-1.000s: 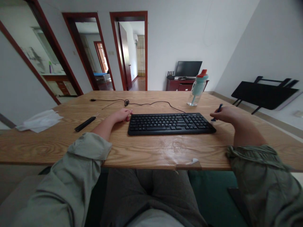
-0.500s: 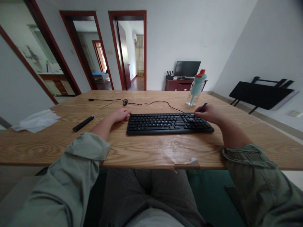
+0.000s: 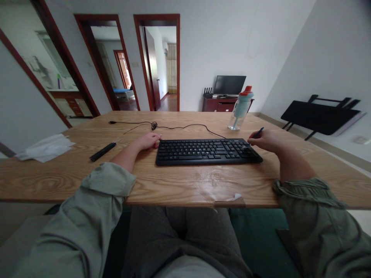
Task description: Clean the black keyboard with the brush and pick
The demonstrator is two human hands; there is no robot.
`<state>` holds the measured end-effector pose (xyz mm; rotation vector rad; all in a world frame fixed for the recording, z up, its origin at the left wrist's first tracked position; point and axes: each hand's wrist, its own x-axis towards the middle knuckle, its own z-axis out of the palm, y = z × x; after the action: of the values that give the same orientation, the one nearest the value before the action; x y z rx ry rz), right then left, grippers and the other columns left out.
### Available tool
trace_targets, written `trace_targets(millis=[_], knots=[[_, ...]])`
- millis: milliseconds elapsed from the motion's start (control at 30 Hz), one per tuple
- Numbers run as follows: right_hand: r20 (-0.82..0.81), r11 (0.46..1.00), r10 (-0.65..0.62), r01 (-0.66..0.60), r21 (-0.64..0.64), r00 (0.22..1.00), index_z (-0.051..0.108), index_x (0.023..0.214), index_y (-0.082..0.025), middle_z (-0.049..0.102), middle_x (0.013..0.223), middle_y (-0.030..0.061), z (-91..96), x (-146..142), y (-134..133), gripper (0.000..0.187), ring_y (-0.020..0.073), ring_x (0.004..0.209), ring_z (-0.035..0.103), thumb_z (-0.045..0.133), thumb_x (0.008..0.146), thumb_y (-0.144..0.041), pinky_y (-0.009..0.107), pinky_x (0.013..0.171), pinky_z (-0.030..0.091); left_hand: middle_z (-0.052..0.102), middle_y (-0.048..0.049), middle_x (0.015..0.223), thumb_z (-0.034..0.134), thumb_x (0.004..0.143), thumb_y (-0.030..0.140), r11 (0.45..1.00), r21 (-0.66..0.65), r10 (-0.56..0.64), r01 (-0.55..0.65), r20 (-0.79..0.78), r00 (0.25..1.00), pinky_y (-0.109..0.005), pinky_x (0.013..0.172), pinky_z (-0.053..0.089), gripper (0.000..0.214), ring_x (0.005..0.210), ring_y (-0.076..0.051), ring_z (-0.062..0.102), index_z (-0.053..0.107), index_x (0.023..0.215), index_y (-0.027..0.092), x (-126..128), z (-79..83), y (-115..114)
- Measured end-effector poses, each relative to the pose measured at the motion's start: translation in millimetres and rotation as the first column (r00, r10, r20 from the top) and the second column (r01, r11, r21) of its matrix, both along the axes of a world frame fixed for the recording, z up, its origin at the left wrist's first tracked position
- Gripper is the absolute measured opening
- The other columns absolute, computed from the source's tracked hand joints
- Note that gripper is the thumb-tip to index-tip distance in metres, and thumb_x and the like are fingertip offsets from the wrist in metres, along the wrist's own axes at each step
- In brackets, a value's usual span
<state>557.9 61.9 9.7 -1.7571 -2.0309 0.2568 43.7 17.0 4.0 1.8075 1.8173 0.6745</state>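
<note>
A black keyboard (image 3: 199,151) lies flat on the wooden table, its cable running off behind it. My left hand (image 3: 148,141) is closed at the keyboard's upper left corner, fingers curled against the edge. In my right hand (image 3: 268,140) is a small, slim brush (image 3: 258,133) with a dark blue handle, pinched between the fingers. Its pale tip points down onto the number pad at the right end of the keys; the bristles are hard to make out.
Left of my left arm lies a thin black stick-like case (image 3: 103,151), with crumpled white tissue (image 3: 45,148) farther left. A clear water bottle (image 3: 240,110) with a red lid stands behind the keyboard. The black cable (image 3: 182,127) trails across the table. Torn edging (image 3: 230,201) shows at the front.
My right hand has moved to the right with the brush, from the left part of the number pad towards its right side. My left hand and the keyboard stay practically where they were.
</note>
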Motion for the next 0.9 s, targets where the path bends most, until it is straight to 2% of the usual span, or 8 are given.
trace_targets(millis=[133, 300, 567, 733, 833, 900], knots=[[-0.018, 1.0, 0.016, -0.015, 0.007, 1.0, 0.073, 0.073, -0.017, 0.073, 0.077, 0.0071, -1.5, 7, 3, 0.016, 0.0193, 0.069, 0.064, 0.067, 0.078, -0.031, 0.03, 0.064, 0.046, 0.055, -0.0005, 0.057, 0.047, 0.086, 0.049, 1.0, 0.003, -0.003, 0.003, -0.001, 1.0, -0.027, 0.05, 0.034, 0.035, 0.048, -0.014, 0.044, 0.063, 0.087, 0.017, 5, 5.5, -7], [-0.071, 0.999, -0.007, 0.01, 0.043, 0.997, 0.072, 0.071, -0.017, 0.073, 0.076, 0.0074, -3.6, 10, 6, 0.014, 0.02, 0.069, 0.063, 0.067, 0.074, -0.029, 0.031, 0.063, 0.047, 0.054, 0.0, 0.056, 0.05, 0.085, 0.054, 1.0, -0.004, 0.013, -0.013, -0.013, 1.0, -0.027, 0.05, 0.034, 0.038, 0.048, -0.014, 0.043, 0.061, 0.081, 0.018, 10, 10.0, -11], [-0.048, 0.993, -0.112, 0.113, 0.021, 0.993, 0.073, 0.072, -0.015, 0.073, 0.076, 0.0104, -7.0, 21, 15, 0.018, 0.02, 0.065, 0.062, 0.068, 0.076, -0.032, 0.032, 0.059, 0.044, 0.056, -0.0001, 0.058, 0.045, 0.087, 0.05, 1.0, 0.002, -0.022, 0.022, -0.017, 1.0, -0.028, 0.05, 0.034, 0.037, 0.047, -0.014, 0.044, 0.062, 0.089, 0.018, 5, 6.1, -7], [-0.002, 0.976, -0.212, 0.212, 0.053, 0.977, 0.072, 0.07, -0.015, 0.071, 0.073, 0.0118, 3.4, 16, -1, 0.023, 0.0214, 0.063, 0.062, 0.067, 0.079, -0.036, 0.033, 0.057, 0.041, 0.057, -0.0006, 0.06, 0.046, 0.086, 0.055, 1.0, -0.007, -0.01, 0.01, -0.012, 1.0, -0.028, 0.049, 0.034, 0.043, 0.047, -0.014, 0.044, 0.065, 0.094, 0.017, 3, 4.5, -5], [-0.078, 0.98, -0.159, 0.167, 0.111, 0.984, 0.073, 0.074, -0.015, 0.071, 0.074, 0.0114, 10.5, -5, -15, 0.024, 0.0208, 0.066, 0.062, 0.064, 0.083, -0.035, 0.033, 0.059, 0.042, 0.057, -0.0009, 0.061, 0.045, 0.087, 0.055, 1.0, -0.012, -0.023, 0.023, -0.024, 0.999, -0.028, 0.048, 0.035, 0.044, 0.047, -0.014, 0.045, 0.066, 0.094, 0.016, 1, 2.4, -2], [-0.195, 0.989, -0.009, 0.037, 0.142, 0.981, 0.073, 0.076, -0.015, 0.072, 0.077, 0.0103, 13.4, -29, -23, 0.021, 0.0185, 0.068, 0.063, 0.061, 0.084, -0.03, 0.03, 0.062, 0.044, 0.058, -0.001, 0.062, 0.045, 0.087, 0.056, 0.999, -0.006, -0.036, 0.036, -0.038, 0.999, -0.028, 0.048, 0.034, 0.045, 0.047, -0.014, 0.045, 0.067, 0.095, 0.017, -2, 0.4, 1]])
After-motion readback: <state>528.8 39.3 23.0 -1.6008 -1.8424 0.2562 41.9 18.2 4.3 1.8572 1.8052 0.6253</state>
